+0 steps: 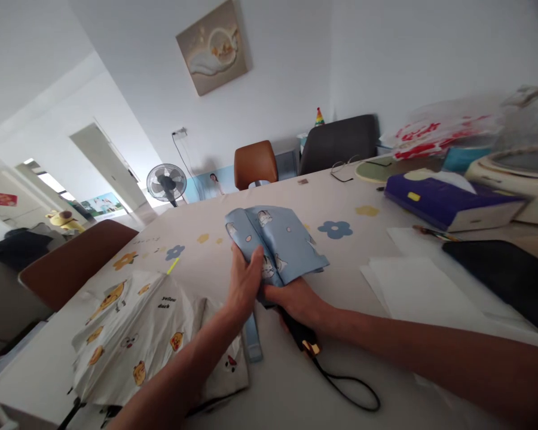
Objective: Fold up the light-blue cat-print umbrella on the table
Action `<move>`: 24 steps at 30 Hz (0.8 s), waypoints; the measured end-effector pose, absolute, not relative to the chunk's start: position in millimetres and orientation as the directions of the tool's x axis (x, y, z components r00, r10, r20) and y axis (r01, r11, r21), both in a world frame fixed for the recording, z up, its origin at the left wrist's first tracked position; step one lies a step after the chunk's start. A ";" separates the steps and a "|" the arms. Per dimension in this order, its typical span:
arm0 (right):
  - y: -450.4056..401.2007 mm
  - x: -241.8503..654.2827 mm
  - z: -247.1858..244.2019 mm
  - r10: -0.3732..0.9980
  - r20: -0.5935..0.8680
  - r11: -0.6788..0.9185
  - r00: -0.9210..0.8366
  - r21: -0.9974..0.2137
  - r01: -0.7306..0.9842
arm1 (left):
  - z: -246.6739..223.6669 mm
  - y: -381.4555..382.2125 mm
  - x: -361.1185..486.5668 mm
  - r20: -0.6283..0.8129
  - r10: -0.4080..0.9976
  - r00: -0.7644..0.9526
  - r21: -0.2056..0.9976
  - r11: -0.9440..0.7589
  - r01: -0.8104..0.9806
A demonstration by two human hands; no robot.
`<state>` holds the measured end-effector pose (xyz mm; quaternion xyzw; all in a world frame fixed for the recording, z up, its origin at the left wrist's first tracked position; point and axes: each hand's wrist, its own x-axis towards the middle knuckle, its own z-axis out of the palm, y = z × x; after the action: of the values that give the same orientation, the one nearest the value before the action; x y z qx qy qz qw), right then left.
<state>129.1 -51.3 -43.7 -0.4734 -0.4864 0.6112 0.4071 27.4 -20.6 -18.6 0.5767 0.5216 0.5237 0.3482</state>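
Note:
A light blue folding umbrella [287,236] with white cartoon animals is held over the table, its canopy partly folded in loose flaps. My left hand [246,272] closes around the fabric on its left side, thumb pressed on a fold. Wrapped around the lower end near the black handle, my right hand [296,301] has its fingers mostly hidden. A black wrist loop [354,391] hangs from the handle onto the tabletop. Below the left hand a blue strap [251,340] dangles. A white umbrella [134,340] with yellow duck prints lies loosely spread at the left, partly behind my left forearm.
The table [287,194] has a flower-print cover. On the right are a purple tissue pack [448,200], white paper sheets [416,286], a black flat device [502,278] and a pen. Glasses [343,170] and a plastic bag [448,128] lie farther back. Chairs [255,162] stand around.

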 end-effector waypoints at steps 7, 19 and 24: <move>-44.8 142.9 -30.0 0.901 -0.230 -0.223 -0.367 -0.973 0.061 | -3.3 6.8 20.2 0.011 1.000 -0.029 0.931 -0.021 -0.364; -54.7 134.6 -27.8 0.850 -0.162 -0.281 -0.502 -0.945 -0.170 | 8.6 -3.7 10.8 -0.082 0.990 -0.112 0.847 0.010 -0.532; -51.8 134.5 -35.1 0.764 -0.149 -0.441 -0.628 -0.830 -0.340 | 0.8 -0.7 7.7 -0.172 0.984 -0.053 0.837 0.118 -0.535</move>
<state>134.5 -51.8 -35.1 -0.2628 -0.4031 0.8071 0.3420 7.7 -0.7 0.8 0.2783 0.4034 0.6032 0.6293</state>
